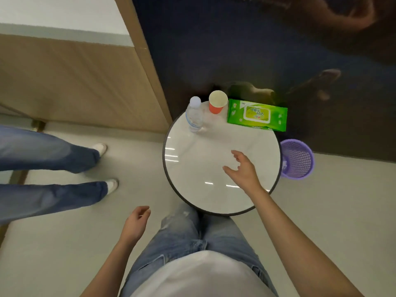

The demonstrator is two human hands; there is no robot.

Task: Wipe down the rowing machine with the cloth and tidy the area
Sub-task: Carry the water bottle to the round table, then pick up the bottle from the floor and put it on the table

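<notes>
- Head view, the hands: the right hand [242,168] hovers over the near right part of a round white table [166,161]. Its fingers are loosely spread and hold nothing. The left hand [136,221] hangs off the table beside the person's thigh, fingers loosely curled and also empty.
- Head view, the task's things: no cloth and no rowing machine are in sight. The nearest thing to a cloth is a green wet-wipe pack [257,114], which lies flat at the far right edge of the table. Its right end seems to reach past the rim.
- Head view, the key relation: the wet-wipe pack lies straight ahead of the right hand and a little to its right, with bare tabletop between them. Its long axis runs across the reach from left to right, tilting slightly toward the person at the right end. The right hand is far nearer than the left, so a forward reach by the right hand looks the likely next move, taking the pack across its short side.
- Head view, the surroundings:
  - A clear water bottle [194,115] and an orange paper cup [217,102] stand upright just left of the pack, close enough to knock on a careless reach.
  - A purple mesh basket [297,159] sits on the floor beside the table's right rim.
  - Another person's legs [53,155] stand well apart to the left.
</notes>
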